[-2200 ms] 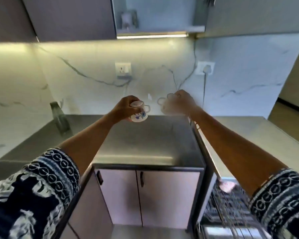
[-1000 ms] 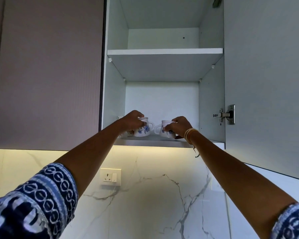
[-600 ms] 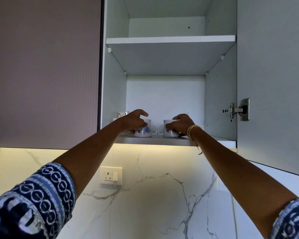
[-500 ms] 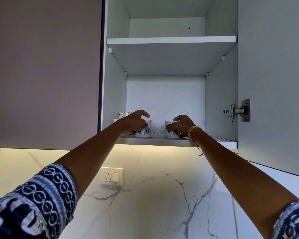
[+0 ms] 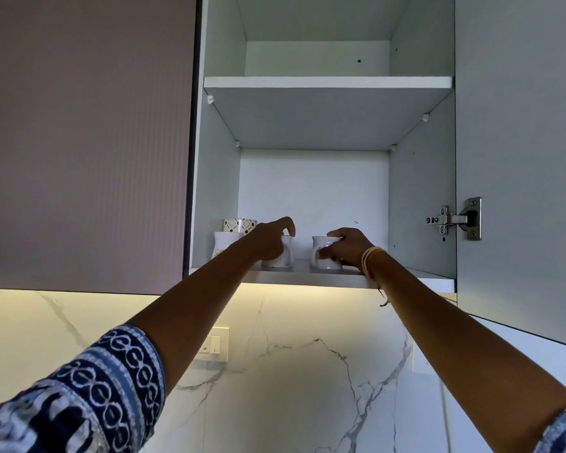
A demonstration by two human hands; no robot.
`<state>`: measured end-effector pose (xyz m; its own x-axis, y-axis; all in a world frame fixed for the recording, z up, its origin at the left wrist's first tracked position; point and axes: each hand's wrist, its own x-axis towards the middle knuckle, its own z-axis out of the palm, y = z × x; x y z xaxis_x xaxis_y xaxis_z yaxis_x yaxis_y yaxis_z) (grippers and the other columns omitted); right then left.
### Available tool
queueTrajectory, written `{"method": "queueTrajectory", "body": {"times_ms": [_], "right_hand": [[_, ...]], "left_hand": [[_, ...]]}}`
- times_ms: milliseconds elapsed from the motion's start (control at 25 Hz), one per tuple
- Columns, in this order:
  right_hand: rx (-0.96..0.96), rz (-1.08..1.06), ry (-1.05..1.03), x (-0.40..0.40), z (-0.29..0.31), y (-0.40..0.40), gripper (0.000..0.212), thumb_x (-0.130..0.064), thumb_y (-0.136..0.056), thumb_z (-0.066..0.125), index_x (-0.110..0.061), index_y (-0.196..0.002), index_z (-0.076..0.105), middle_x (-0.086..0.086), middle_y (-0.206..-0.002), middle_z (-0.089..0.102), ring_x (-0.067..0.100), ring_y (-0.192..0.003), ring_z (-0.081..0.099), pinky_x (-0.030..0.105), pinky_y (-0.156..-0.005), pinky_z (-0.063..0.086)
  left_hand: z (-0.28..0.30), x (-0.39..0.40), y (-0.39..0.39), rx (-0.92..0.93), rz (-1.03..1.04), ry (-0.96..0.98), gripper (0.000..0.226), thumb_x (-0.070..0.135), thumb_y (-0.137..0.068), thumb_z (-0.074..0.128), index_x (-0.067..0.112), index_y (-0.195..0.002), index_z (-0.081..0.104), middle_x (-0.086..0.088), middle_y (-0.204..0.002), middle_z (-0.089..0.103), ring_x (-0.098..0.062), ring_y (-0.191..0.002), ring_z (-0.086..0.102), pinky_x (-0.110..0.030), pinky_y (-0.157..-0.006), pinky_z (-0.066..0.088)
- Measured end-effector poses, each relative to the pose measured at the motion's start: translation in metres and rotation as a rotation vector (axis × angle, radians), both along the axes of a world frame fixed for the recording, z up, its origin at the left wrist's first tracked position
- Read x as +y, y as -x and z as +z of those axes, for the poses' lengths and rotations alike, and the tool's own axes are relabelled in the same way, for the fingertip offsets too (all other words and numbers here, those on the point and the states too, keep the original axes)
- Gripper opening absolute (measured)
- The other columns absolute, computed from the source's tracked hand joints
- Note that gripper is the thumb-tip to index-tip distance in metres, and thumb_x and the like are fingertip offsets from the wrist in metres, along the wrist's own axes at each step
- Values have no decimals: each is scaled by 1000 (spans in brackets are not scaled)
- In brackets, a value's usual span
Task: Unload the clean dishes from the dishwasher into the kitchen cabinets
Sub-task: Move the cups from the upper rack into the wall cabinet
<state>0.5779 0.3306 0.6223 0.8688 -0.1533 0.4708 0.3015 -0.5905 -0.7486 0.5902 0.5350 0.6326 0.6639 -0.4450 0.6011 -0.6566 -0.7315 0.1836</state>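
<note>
The open wall cabinet [image 5: 321,178] is pale grey-white inside, with 2 shelves in view: a bare upper shelf [image 5: 327,83] and a lower shelf [image 5: 307,278] that carries the cups. Its door [image 5: 520,158] stands swung out on the right, with 1 metal hinge [image 5: 453,220] showing, and a closed ribbed door [image 5: 85,142] fills the left. Below runs a lit marble wall [image 5: 291,371] with 1 switch plate [image 5: 213,344].

2 bare forearms reach up and away from patterned blue-and-white sleeves [image 5: 89,397]; the right wrist wears thin pale bangles [image 5: 371,259].

The left hand [image 5: 268,240] lies against the near side of the left cup [image 5: 280,256], a plain white, slightly waisted cup standing upright on the lower shelf. Its grip is curled round the cup, with the forefinger hooked over the rim. The right hand [image 5: 347,246] wraps the right cup [image 5: 322,253], a matching white cup also upright on that shelf, thumb across its near face and the other fingers round its right side. The 2 cups stand near each other with a gap between.

Further left on the same shelf stand 2 more pieces: a white cup [image 5: 224,243] just left of the left hand, and behind it a patterned cup [image 5: 240,224]. That makes 4 cups in all.
</note>
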Motion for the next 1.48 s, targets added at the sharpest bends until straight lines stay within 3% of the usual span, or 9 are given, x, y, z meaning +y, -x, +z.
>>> {"method": "queueTrajectory", "body": {"times_ms": [160,440,600,720,840,1040,1160,1320,1480], "right_hand": [[61,96,-80,0,0,8,34,4,-75,67,16,-107,60,15,-89,52,28,-81,50,34,-75,42],[37,123,-68,17,-1,1,27,0,-76,73,4,-102,66,21,-100,63,27,-87,59,45,-95,52],[26,146,-52,31,-2,-3,16,-4,-75,77,-9,-80,63,16,-93,62,26,-84,60,41,-87,54],[25,137,-51,31,-3,-8,15,-5,-75,76,-8,-82,63,15,-90,61,26,-82,59,41,-83,54],[49,155,-65,30,-2,-10,17,-6,-74,76,-5,-85,63,15,-85,57,26,-78,54,37,-72,48],[103,120,-65,30,0,-6,40,-12,-66,72,-10,-102,54,11,-94,49,27,-85,47,39,-75,44],[127,-43,139,34,-1,10,52,-14,-82,60,-1,-128,40,17,-112,51,28,-97,49,37,-85,43],[20,-230,568,45,-24,52,40,-31,-96,37,-3,-125,40,22,-127,54,37,-115,55,41,-95,43],[-162,-333,916,40,-62,94,53,-45,-96,33,-10,-136,39,14,-128,57,33,-117,54,43,-99,41]], "left_hand": [[0,-3,6,222,-62,227,20,18,-86,60,17,-92,41,-3,-70,49,-20,-61,44,-27,-54,34],[3,9,9,84,52,59,26,6,-78,60,14,-97,43,-12,-98,59,-23,-85,51,-29,-68,41],[4,20,5,25,142,-30,25,13,-81,59,12,-106,55,-8,-108,62,-23,-97,55,-30,-77,43],[1,28,1,-46,163,-102,39,31,-81,49,16,-114,62,-6,-117,66,-25,-108,58,-35,-91,46],[0,35,3,-121,176,-149,61,38,-73,31,20,-122,62,-5,-125,65,-26,-117,57,-36,-101,41],[-20,38,16,-254,198,-159,61,42,-87,31,16,-142,41,-3,-148,44,-19,-142,31,-41,-118,10],[-36,36,29,-380,208,-181,69,50,-85,26,13,-142,41,-5,-149,41,-21,-143,29,-42,-117,12],[-56,34,55,-386,240,-198,68,52,-86,28,12,-139,44,-12,-150,39,-28,-140,34,-49,-114,22],[-83,26,91,-310,290,-174,62,50,-95,32,17,-148,30,-9,-157,26,-25,-145,24,-50,-116,17]]}}
